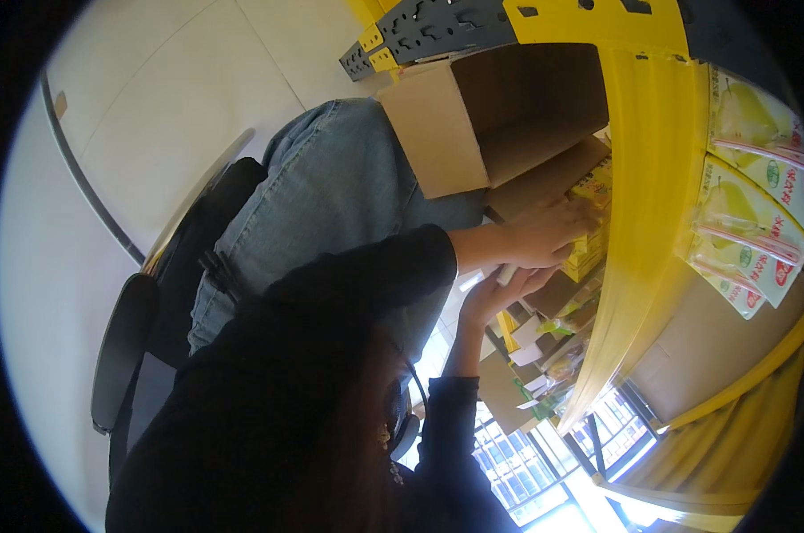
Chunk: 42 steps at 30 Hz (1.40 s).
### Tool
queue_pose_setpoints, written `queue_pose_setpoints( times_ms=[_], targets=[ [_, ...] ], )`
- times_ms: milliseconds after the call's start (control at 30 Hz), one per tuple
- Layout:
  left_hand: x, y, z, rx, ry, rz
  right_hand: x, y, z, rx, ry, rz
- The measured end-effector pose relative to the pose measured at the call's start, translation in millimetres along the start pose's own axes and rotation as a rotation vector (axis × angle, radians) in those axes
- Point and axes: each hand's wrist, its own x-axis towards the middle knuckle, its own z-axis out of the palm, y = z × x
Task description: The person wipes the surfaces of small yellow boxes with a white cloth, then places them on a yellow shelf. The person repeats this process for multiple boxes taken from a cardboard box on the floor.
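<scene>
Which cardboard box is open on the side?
The big cardboard box at the top, above the hands; its open side shows a dark, hollow inside, unlike the flatter brown box below.

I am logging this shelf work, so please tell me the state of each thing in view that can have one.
cardboard box: open, lying on its side
left hand: resting on the yellow cartons
right hand: raised below the left hand, grip unclear
yellow cartons: stacked
pear drink packs: sealed, in a row
</scene>
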Motion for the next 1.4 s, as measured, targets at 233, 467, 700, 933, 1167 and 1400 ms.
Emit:
queue_pose_setpoints(
  times_ms=[233, 467, 700, 933, 1167, 1400],
  targets=[
    [3, -9, -12, -0.151, -0.336, -0.036, -24, -22, -28, 0.927, 0.13, 1.12],
    [-1, -11, -8, -0.107, -0.087, 0.06, 11, 16, -63, 1.611, 0.105, 1.635],
    [8, -5, -16, -0.141, -0.129, 0.034, 66, 22, -48, 1.965, 0.03, 1.39],
    [1, -6, -17, -0.04, -0.204, 0.014, 50, 12, -40, 2.133, 0.04, 1.44],
    [-33, 67, -58, -0.062, -0.447, -0.088, -1, -7, -85, 2.06, -0.06, 1.335],
    [-57, 127, -84, 0.163, -0.366, 0.288, -18, -66, -156, 1.678, 0.258, 1.291]
  ],
)
